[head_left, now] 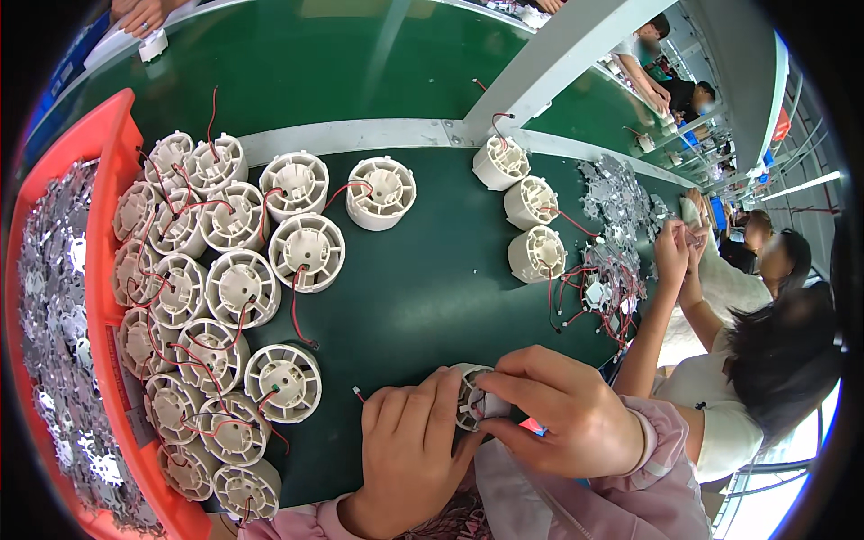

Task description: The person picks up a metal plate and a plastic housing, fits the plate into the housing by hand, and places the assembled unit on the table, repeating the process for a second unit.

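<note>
Close in front of me, my left hand (pixel 409 450) is wrapped around a white round plastic housing (pixel 463 416), steadying it from the left. A thin wire with a small white plug (pixel 357 392) sticks out beside that hand. My right hand (pixel 567 409) reaches in from the right, its thumb and fingers pinching a small silver-grey piece (pixel 493 407) at the housing's open face. The fingers hide most of the piece and of the housing's inside, so I cannot tell how far in it sits.
Many similar white housings (pixel 243 288) with red-black wires crowd the left. A red bin (pixel 108 297) of metal plates stands beyond them. Three more housings (pixel 531 202) line the right. Loose metal plates (pixel 621 198) and wired parts (pixel 603 297) lie near a co-worker's hands (pixel 679 247). A metal post (pixel 558 58) rises behind.
</note>
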A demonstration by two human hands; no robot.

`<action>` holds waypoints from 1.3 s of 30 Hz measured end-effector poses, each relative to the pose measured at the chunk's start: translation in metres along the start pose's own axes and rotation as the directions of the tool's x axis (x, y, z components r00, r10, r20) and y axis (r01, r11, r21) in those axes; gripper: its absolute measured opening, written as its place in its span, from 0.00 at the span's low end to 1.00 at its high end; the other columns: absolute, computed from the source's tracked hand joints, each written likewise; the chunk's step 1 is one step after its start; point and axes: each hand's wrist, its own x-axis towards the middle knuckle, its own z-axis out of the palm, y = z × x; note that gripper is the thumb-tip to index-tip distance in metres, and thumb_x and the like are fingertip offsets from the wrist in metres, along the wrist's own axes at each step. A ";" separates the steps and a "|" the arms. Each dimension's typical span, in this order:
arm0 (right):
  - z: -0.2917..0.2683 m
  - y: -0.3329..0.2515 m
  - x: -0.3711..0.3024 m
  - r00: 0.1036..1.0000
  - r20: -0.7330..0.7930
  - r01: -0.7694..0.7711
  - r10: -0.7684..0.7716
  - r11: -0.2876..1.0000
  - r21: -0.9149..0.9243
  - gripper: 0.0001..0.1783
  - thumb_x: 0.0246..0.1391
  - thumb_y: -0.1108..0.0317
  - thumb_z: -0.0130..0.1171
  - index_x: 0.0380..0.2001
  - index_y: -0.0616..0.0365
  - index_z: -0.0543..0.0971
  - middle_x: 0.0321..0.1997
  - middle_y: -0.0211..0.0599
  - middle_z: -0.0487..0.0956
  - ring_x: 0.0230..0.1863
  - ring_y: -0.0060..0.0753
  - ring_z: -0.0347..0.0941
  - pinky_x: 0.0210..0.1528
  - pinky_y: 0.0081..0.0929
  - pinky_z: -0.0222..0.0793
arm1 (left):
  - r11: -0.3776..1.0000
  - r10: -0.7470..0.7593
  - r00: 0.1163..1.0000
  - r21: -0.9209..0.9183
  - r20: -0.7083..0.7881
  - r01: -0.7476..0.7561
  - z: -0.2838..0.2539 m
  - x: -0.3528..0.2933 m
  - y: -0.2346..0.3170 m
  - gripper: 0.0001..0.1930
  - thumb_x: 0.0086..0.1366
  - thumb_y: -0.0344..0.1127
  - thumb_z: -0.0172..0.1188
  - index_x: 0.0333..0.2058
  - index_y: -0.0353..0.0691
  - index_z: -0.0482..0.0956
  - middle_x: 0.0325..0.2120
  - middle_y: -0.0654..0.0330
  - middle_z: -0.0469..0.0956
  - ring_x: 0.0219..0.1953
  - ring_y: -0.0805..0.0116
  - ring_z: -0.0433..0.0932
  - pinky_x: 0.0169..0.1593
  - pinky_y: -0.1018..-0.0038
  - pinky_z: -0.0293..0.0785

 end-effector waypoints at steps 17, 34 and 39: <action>0.013 -0.011 0.000 0.995 -0.098 -0.040 0.028 0.992 -0.121 0.24 0.35 0.78 0.70 0.41 0.69 0.78 0.35 0.44 0.74 0.27 0.37 0.73 0.27 0.27 0.71 | 0.999 0.037 0.998 0.017 0.042 -0.038 -0.002 0.000 -0.002 0.31 0.49 0.39 0.68 0.50 0.28 0.70 0.42 0.51 0.75 0.35 0.58 0.73 0.39 0.65 0.68; 0.031 0.025 -0.012 0.938 -0.001 -0.273 0.346 0.743 0.611 0.23 0.45 0.86 0.62 0.48 0.63 0.78 0.47 0.36 0.70 0.38 0.20 0.69 0.38 0.17 0.65 | 0.999 0.009 1.000 -0.042 -0.014 -0.009 0.002 -0.002 -0.003 0.32 0.44 0.36 0.72 0.47 0.29 0.71 0.39 0.50 0.75 0.34 0.54 0.75 0.37 0.65 0.70; 0.026 0.030 -0.008 0.858 0.267 -0.463 0.439 0.435 0.772 0.23 0.49 0.84 0.59 0.51 0.60 0.76 0.53 0.36 0.70 0.34 0.18 0.71 0.32 0.15 0.67 | 0.999 0.031 0.999 -0.034 0.025 -0.030 0.001 -0.004 -0.005 0.32 0.48 0.37 0.69 0.50 0.28 0.69 0.42 0.49 0.74 0.33 0.58 0.74 0.35 0.68 0.69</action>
